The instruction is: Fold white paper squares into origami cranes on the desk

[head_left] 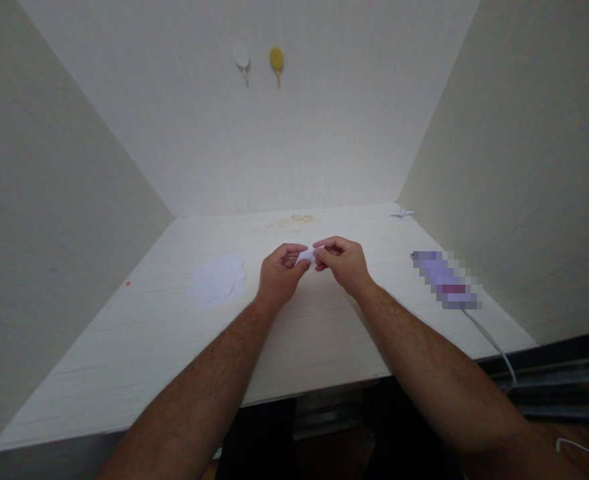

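Observation:
My left hand (280, 272) and my right hand (341, 263) meet over the middle of a pale wooden desk (139, 347). Both pinch a small folded piece of white paper (307, 257) between thumb and fingers. The paper is held just above the desk surface, and most of it is hidden by my fingers. To the left of my left hand lies a loose stack of white paper sheets (217, 280), flat on the desk.
A small folded white paper figure (403, 213) sits at the far right corner. A blurred-out flat object (447, 280) with a white cable (491, 343) lies at the right. Walls close in on three sides, with two hooks, white (242, 59) and yellow (276, 61), on the back one.

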Motion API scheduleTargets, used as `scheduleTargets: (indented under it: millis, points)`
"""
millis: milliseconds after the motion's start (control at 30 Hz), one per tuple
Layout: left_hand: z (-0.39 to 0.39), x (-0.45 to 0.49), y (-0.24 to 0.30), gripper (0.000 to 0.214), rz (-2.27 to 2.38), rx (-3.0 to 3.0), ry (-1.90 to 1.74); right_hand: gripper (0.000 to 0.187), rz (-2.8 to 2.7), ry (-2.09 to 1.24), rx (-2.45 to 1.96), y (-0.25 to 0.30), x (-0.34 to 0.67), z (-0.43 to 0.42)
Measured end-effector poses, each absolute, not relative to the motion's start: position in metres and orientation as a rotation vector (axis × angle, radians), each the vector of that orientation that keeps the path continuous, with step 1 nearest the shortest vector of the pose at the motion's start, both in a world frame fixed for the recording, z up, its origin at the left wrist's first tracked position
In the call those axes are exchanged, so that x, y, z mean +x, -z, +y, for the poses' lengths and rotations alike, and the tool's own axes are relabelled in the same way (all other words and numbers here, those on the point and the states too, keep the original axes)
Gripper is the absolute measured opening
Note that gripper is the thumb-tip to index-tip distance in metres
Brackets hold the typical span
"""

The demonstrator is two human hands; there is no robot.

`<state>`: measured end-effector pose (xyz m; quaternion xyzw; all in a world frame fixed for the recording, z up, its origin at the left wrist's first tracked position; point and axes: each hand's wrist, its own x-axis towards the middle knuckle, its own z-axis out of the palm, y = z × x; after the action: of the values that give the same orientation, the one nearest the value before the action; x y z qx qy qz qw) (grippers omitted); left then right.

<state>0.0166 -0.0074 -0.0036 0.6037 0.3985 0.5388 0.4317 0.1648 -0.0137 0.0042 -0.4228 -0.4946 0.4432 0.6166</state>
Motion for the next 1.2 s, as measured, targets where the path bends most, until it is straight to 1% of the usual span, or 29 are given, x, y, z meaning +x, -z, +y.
scheduleTargets:
  millis: [133, 267, 567, 700, 867, 1200]
  points:
    - [-0.0064, 0.0189, 0.0047, 0.028, 0.906, 1.352, -1.352, 0.028, -1.141, -1.041, -0.962, -0.0041, 0.1639, -0.0141]
    - [-0.0078, 0.0204, 0.0027, 0.028, 0.927, 1.28, -1.346, 0.025, -1.137, -1.043, -0.976, -0.0054, 0.1633, -0.0157]
    - [-0.0105, 0.0215, -0.0009, 0.026, 0.979, 1.3, -1.366, 0.021, -1.135, -0.925, -0.998, -0.0044, 0.163, -0.0156]
    - [-0.0086, 0.0209, 0.0025, 0.029, 0.967, 1.317, -1.379, 0.023, -1.143, -0.946, -1.0, -0.0052, 0.162, -0.0167]
    - [-0.0086, 0.0216, 0.0039, 0.032, 0.952, 1.309, -1.375, 0.02, -1.105, -0.955, -0.999, -0.0067, 0.1598, -0.0177]
    - [-0.0109, 0.0221, 0.0022, 0.028, 0.963, 1.303, -1.343, 0.019, -1.104, -0.97, -0.976, -0.0059, 0.1595, -0.0173]
